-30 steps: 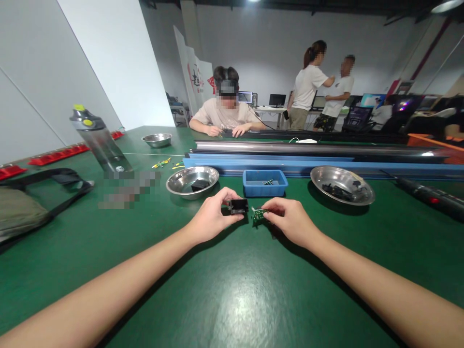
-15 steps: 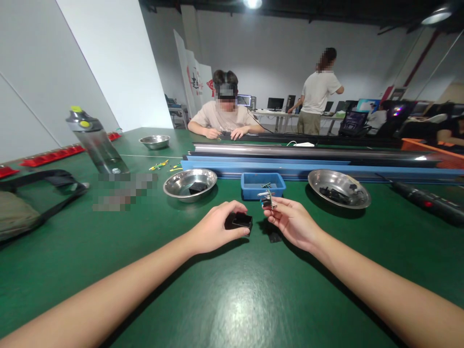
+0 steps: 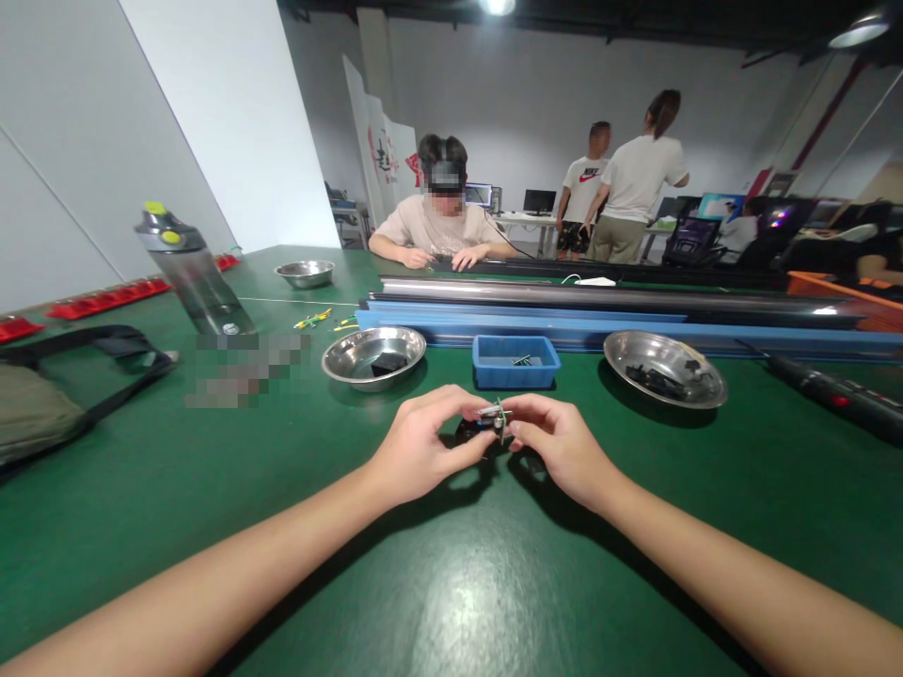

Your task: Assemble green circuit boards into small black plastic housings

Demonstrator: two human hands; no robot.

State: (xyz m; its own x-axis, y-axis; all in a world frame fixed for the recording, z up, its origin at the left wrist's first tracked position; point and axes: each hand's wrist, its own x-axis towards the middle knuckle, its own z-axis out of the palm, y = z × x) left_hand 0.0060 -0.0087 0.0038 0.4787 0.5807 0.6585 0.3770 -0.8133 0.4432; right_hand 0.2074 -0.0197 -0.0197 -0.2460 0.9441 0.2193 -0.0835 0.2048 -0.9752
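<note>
In the head view my left hand point(image 3: 421, 442) grips a small black plastic case point(image 3: 468, 430) between thumb and fingers, its open side turned right. My right hand point(image 3: 564, 440) pinches a small circuit board point(image 3: 502, 422) with components on it. The board stands roughly on edge, at the mouth of the case; whether parts of it are inside, I cannot tell. A dark flat piece point(image 3: 534, 461) lies on the table under my right hand, mostly hidden. Just beyond my hands stands a blue plastic bin point(image 3: 515, 378) with a few small boards in it.
Metal bowls with black parts stand at left point(image 3: 337, 371) and right point(image 3: 705, 400). Blue and grey long profiles point(image 3: 599, 327) cross the table behind them. A black corded tool point(image 3: 832, 390) lies far right, a water bottle point(image 3: 198, 282) left. A co-worker point(image 3: 443, 221) sits opposite.
My right hand has moved left and brought the circuit board up to the black case in my left hand. Another person has come into view in the background.
</note>
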